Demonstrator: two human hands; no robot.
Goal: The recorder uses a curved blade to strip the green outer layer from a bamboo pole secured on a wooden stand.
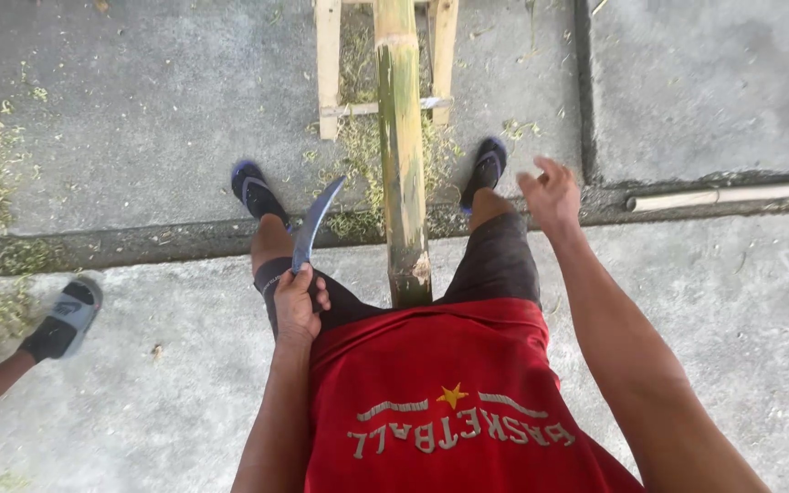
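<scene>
I saw a curved knife (pixel 314 224) with a dark blade. My left hand (pixel 299 306) was wrapped tight around its handle, down by my left knee. The blade pointed up and away from me, and its tip was just beside a long bamboo pole (pixel 401 155).

The bamboo pole was green and yellow. It ran straight out between my legs, with its cut end near my red shirt (pixel 440 402). Its far part lay over a small wooden frame (pixel 329 73) made of pale sticks. Little green shavings (pixel 358 146) lay on the ground around the frame.

My right hand (pixel 552 194) was up in the air to the right of the pole, well apart from the knife. Its fingers were spread and it held nothing.

My feet wore dark sandals with blue edges, the left sandal (pixel 253 190) on one side of the pole and the right sandal (pixel 488 166) on the other. They stood just past a dark crack (pixel 139 245) that ran across the grey concrete floor (pixel 714 82). The floor had lots of open room on both sides.

A thin pale stick (pixel 732 194) lay along the crack on the right. At the left edge, another person's foot in a grey sandal (pixel 66 319) stood near more green shavings.

I saw no boxes or bowls here.
</scene>
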